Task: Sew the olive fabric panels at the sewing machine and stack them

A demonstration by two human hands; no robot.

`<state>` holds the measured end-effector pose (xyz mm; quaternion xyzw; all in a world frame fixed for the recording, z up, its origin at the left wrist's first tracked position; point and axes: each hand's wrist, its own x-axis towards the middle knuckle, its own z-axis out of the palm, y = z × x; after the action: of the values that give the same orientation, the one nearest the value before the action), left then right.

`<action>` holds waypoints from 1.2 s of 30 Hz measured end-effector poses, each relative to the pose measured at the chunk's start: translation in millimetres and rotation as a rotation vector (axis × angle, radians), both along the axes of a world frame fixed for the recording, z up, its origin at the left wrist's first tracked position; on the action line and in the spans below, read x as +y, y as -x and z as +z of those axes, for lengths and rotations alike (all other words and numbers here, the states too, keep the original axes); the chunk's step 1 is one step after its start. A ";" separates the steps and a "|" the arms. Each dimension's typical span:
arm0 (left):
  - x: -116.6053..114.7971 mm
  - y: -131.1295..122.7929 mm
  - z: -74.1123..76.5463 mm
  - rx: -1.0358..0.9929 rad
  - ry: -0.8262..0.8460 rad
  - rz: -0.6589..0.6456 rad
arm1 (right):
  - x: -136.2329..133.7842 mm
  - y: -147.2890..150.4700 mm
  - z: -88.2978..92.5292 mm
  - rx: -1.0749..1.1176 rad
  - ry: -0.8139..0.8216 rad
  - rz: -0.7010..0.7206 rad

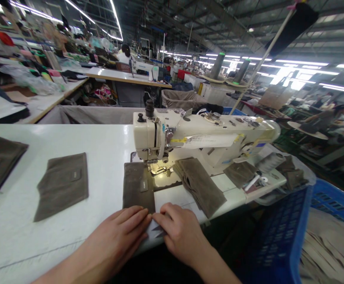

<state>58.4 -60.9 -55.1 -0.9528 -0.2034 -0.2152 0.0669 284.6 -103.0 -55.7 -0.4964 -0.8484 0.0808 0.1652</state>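
A brown fabric piece (133, 185) with a small label tab (144, 184) lies on the table, its far end at the needle area of a sewing machine (201, 136). My left hand (120, 232) is closed on the near end of this piece, fingers together over it. At the near right corner, my right hand (180, 232) has its thumb and forefinger close to the left fingertips. Pointed metal blades, seemingly thread snips (157, 229), stick out from under its curled fingers; their handle is hidden. A folded stack of brown pieces (201, 185) sits right of the needle.
Two more brown labelled pieces, one nearer (62, 183) and one at the left edge (0, 165), lie on the white table (107, 146). A thread cone (271, 162) stands at the right end. Beside the table is a blue crate (290, 236) with light cloth inside.
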 end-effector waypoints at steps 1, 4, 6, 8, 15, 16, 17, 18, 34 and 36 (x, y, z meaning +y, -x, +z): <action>2.2 0.6 0.1 0.001 0.004 -0.002 | 2.4 0.6 0.9 -0.005 0.000 -0.003; 9.8 1.5 0.9 0.004 0.023 -0.004 | 9.6 1.9 1.7 -0.017 -0.011 -0.017; 15.4 1.7 1.6 0.004 0.032 -0.002 | 14.6 2.6 1.0 -0.022 -0.025 -0.021; 21.2 1.6 2.8 0.017 0.040 -0.006 | 19.7 3.3 0.3 -0.028 -0.037 -0.027; 39.5 0.2 10.8 0.021 0.055 -0.019 | 37.3 7.0 3.8 -0.051 -0.038 -0.049; 42.1 0.3 11.1 0.021 0.065 -0.021 | 39.7 7.5 4.7 -0.055 -0.034 -0.053; 44.9 0.5 11.0 0.016 0.075 -0.022 | 42.0 8.0 5.6 -0.059 -0.030 -0.056; 47.6 0.7 10.7 0.010 0.085 -0.019 | 44.3 8.5 6.6 -0.060 -0.028 -0.060; 89.6 4.3 11.7 0.068 0.134 0.001 | 75.3 15.7 14.2 -0.095 -0.003 -0.114; 94.1 3.3 13.6 0.063 0.140 -0.002 | 78.1 17.1 14.5 -0.104 -0.009 -0.120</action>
<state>55.1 33.2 -41.5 -0.9616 -0.2148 -0.1705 0.0063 267.5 -24.9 -41.2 -0.5490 -0.8250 0.0411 0.1276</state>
